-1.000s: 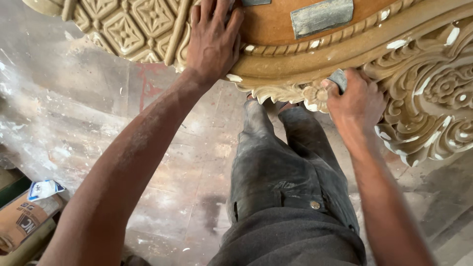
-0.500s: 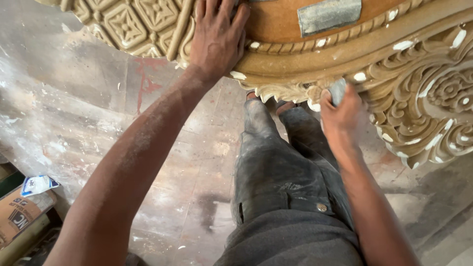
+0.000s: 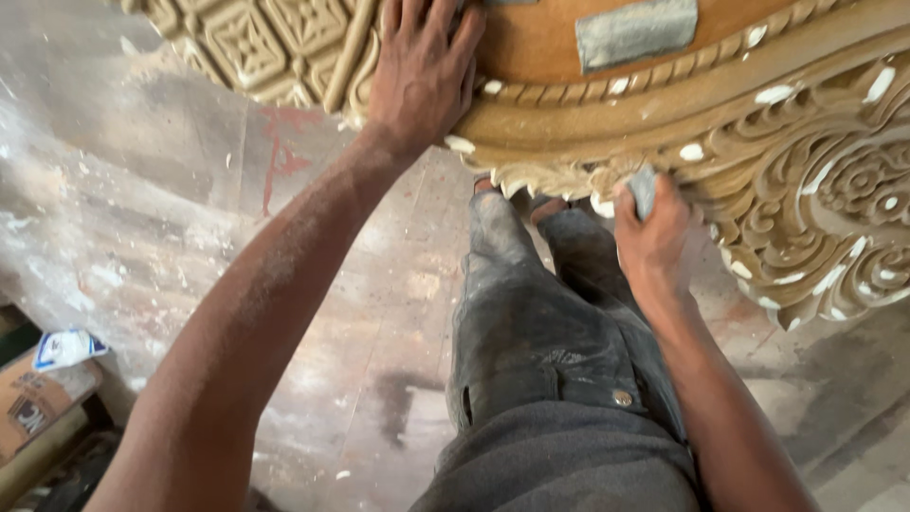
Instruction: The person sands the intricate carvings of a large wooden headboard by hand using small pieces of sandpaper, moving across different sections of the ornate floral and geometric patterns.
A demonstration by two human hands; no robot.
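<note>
A large carved wooden piece (image 3: 758, 114) with scrollwork, beading and white filler spots fills the top of the view. My left hand (image 3: 422, 71) lies flat, fingers spread, on its upper surface near the square-patterned panel (image 3: 256, 43). My right hand (image 3: 649, 228) is closed around a small grey piece of sandpaper (image 3: 644, 190) and presses it against the lower carved edge. A second grey sandpaper sheet (image 3: 635, 30) rests on the smooth brown top.
My legs in dusty dark trousers (image 3: 540, 332) stand under the piece on a dust-streaked concrete floor (image 3: 142, 218) with a red mark. A cardboard box (image 3: 38, 403) and a blue-white wrapper (image 3: 66, 349) lie at the lower left.
My right hand has slid left and a little down along the carved lower edge with the sandpaper. My left hand stays planted on top.
</note>
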